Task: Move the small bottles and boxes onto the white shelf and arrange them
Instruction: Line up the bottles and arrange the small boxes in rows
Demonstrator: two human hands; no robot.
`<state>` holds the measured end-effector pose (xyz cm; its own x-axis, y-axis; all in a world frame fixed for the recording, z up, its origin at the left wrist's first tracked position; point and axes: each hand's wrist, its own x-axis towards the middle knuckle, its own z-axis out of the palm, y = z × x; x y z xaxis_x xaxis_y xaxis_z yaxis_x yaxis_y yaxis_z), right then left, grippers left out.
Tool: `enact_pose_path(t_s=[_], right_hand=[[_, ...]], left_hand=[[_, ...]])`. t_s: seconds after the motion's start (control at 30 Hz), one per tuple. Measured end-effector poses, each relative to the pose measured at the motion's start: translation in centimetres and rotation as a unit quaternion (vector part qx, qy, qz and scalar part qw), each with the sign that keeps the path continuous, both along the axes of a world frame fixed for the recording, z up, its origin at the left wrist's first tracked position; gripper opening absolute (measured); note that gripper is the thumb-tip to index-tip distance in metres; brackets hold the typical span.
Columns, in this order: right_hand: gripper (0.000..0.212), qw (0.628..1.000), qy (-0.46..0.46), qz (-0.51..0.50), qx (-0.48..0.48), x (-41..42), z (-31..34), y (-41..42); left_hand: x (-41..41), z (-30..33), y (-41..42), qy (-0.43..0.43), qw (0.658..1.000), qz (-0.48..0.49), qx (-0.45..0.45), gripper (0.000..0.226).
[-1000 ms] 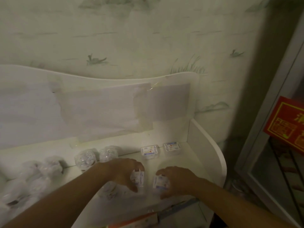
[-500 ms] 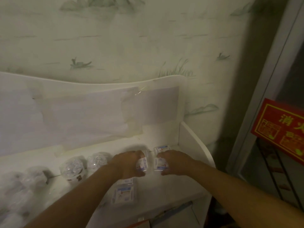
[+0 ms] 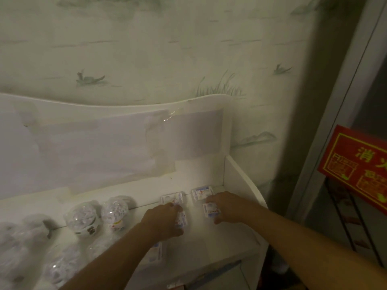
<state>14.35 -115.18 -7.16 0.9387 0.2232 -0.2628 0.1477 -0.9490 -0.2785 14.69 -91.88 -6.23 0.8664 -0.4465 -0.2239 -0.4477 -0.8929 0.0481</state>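
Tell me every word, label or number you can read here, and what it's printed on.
"消": yellow character on the red sign at right; a second character is cut off by the frame edge, and the panels below it are blurred.
Small boxes on the white shelf: printed labels, too blurred.
Round bottles: dark marks, unreadable.

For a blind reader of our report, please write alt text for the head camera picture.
Two bare hands set small boxes on a white shelf: the left hand holds one box, the right hand another, just in front of two boxes lying at the back. Clear round bottles stand to the left.
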Motion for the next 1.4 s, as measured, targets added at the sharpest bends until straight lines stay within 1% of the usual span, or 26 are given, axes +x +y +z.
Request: enact_pose_path(t_s=[0.3,0.43,0.53,0.57,0.63,0.7,0.77,0.83,0.9,0.97,1.07,1.13,1.2,1.27,1.4], right_hand=[[0.075,0.999,-0.011,0.006,0.041,0.2,-1.2,0.4],[0.073,0.999,-0.026,0.011,0.021,-0.1,-1.4,0.2],[0.076,0.999,-0.043,0.017,-0.001,-0.5,-0.9,0.0],[0.078,0.998,-0.047,0.027,-0.009,-0.7,-0.4,0.0],[0.080,0.998,-0.051,0.031,-0.011,-1.2,0.6,0.3],[0.074,0.997,-0.068,0.025,0.016,-1.7,1.6,1.3],[0.064,0.994,-0.085,0.039,0.050,-2.5,2.5,3.3],[0.055,0.990,-0.093,0.076,0.069,-3.4,2.8,5.7],[0.052,0.986,-0.094,0.111,0.087,-4.3,2.7,8.3],[0.055,0.982,-0.092,0.140,0.084,-4.9,2.0,10.4],[0.066,0.983,-0.075,0.165,0.042,-5.2,0.5,12.6],[0.069,0.981,-0.088,0.173,0.030,-5.2,-0.2,13.2],[0.066,0.977,-0.109,0.181,0.014,-5.4,-0.5,13.6],[0.066,0.975,-0.122,0.185,-0.005,-5.6,-0.6,13.9],[0.076,0.980,-0.104,0.166,-0.030,-6.1,-0.7,14.4]], left_hand=[[-0.5,-0.4,0.2,0.005,1.000,-0.002,-0.028,0.069],[-1.0,-0.2,0.0,-0.009,1.000,-0.008,-0.019,0.069],[-1.1,0.4,0.2,-0.018,1.000,-0.012,-0.015,0.074],[-1.0,0.6,0.5,-0.020,1.000,-0.008,-0.022,0.072],[-0.7,1.4,1.3,-0.020,0.999,0.005,-0.039,0.061],[-0.5,2.3,2.4,-0.024,0.999,0.015,-0.040,0.046],[-0.3,2.9,3.7,-0.029,0.999,0.027,-0.019,0.038],[-0.2,2.9,5.2,-0.011,0.999,0.051,0.008,0.044],[-0.2,2.7,6.5,0.021,0.996,0.061,0.055,0.054],[-0.4,2.5,7.3,0.035,0.993,0.046,0.100,0.061],[-0.5,2.2,7.8,0.035,0.993,0.039,0.105,0.069],[-0.5,2.0,7.9,0.027,0.993,0.035,0.106,0.067],[-0.3,1.8,8.0,0.019,0.994,0.032,0.106,0.061],[-0.4,1.6,8.0,0.024,0.993,0.026,0.112,0.059],[-0.6,1.1,7.9,0.011,0.993,0.019,0.117,0.057]])
